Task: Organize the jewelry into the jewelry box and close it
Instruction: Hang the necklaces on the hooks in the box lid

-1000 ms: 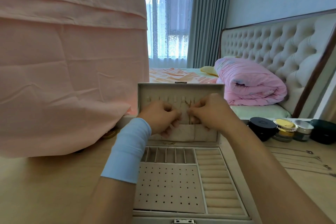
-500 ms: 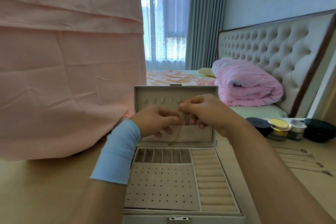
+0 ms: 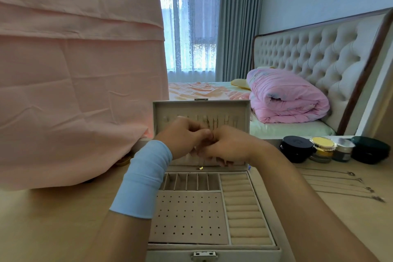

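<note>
Both hands are up against the open lid [image 3: 242,110] of the jewelry box [image 3: 170,254], knuckles touching. The left hand [image 3: 182,140] and right hand [image 3: 229,147] have fingers curled, tips pinched together on a gold necklace [image 3: 209,123]. I can't tell which hand has the clasp end.

- Necklace position: thin chain strands show just above the knuckles at the hook row [image 3: 225,120]; a small gold pendant [image 3: 201,168] dangles just below the hands, above the tray.
- Handling, my read: near weightless, fully limp, slippery, kinks and tangles easily. No stiffness, so it can't be pushed, only hung or draped.
- Grip: fingertip pinch close to the clasp, both sides, short span kept taut so the loop can drop over a hook. Don't pull against a hook; a fine link could snap.
- Risk: the pendant swings and snags a neighbouring hook or strand.
- Queue: more necklaces [image 3: 340,183] lie in parallel lines on the table [image 3: 42,219], well off to the right of the right hand. Take each one near an end and lift straight up, so they don't drag across each other.
- The ring rolls [image 3: 244,204] and earring panel [image 3: 187,217] below the wrists look unfilled.
</note>
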The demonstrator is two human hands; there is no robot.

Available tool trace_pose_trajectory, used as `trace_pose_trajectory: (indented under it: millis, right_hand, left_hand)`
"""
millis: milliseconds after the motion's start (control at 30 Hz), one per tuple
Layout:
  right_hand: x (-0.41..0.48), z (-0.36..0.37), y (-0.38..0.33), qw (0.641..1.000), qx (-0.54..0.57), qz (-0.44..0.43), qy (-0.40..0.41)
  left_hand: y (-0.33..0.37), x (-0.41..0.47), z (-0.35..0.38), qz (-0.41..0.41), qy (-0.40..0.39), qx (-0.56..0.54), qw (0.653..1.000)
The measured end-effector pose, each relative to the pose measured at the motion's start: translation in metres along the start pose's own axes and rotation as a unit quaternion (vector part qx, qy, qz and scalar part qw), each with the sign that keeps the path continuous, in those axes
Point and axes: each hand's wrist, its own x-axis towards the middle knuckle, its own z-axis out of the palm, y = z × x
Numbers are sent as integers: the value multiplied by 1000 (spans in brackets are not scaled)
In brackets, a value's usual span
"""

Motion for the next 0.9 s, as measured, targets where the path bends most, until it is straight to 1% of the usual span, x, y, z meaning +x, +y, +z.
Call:
trace_pose_trajectory:
  millis: [100, 167, 233, 333, 433, 567, 667, 733, 800, 900]
  right_hand:
    - [3, -2, 5, 997, 57, -15, 55]
    - [2, -5, 6, 995, 73, -27, 69]
    - [1, -8, 6, 991, 86, -45, 90]
    - [-1, -13, 4, 981, 121, -71, 135]
    - [-1, -17, 4, 971, 147, -82, 167]
    - [0, -17, 5, 962, 174, -83, 195]
    - [2, -14, 7, 956, 183, -90, 211]
    - [5, -10, 8, 954, 180, -97, 218]
    - [10, -5, 9, 957, 155, -103, 223]
    - [18, 2, 16, 970, 44, -95, 219]
  left_hand:
    - [0, -1, -1, 15, 27, -2, 1000]
    - [-2, -2, -4, 16, 38, -9, 999]
    - [-6, -2, -7, 4, 41, 9, 999]
    - [-13, -2, -9, -41, -9, 90, 995]
    - [-13, -3, -9, -83, -64, 155, 982]
    - [-7, -3, -7, -90, -86, 228, 966]
    - [-5, -2, -4, -97, -94, 249, 959]
    - [-6, -2, -3, -99, -92, 254, 958]
    - [-7, -2, -4, -102, -90, 257, 957]
    - [-10, -1, -3, -106, -91, 250, 958]
